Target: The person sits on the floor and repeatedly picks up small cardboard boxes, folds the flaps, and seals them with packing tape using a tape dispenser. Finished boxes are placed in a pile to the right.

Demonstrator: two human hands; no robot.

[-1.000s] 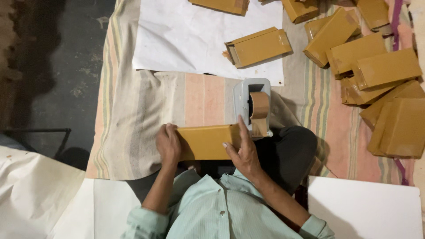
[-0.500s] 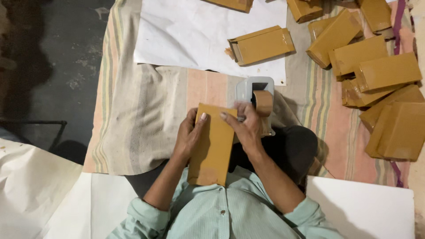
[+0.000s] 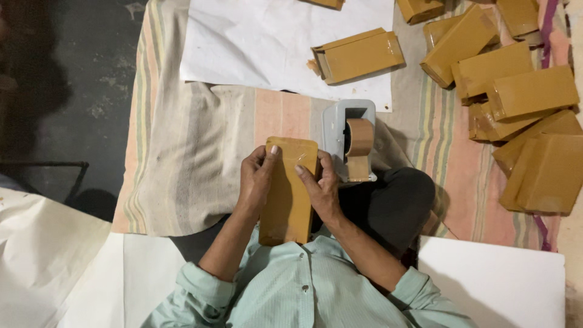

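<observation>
hands meet on a tan wrapped parcel [image 3: 287,200] that stands lengthwise in front of the person, its near end against the pale green shirt [image 3: 303,291]. left hand [image 3: 256,182] grips the parcel's left edge, fingers curled around it and thumb laid on the upper face. right hand [image 3: 322,187] clasps the right edge, forefinger stretched across the top part of the face. both hands are closed on the parcel, holding it between them. just beside the right hand sits a grey tape dispenser [image 3: 349,136] with a roll of brown tape [image 3: 359,138]. it rests on a striped cloth [image 3: 182,158]. a white sheet [image 3: 255,42] lies farther off with one brown box [image 3: 358,56] on it. a heap of similar brown boxes [image 3: 522,121] lies well apart to the right.
</observation>
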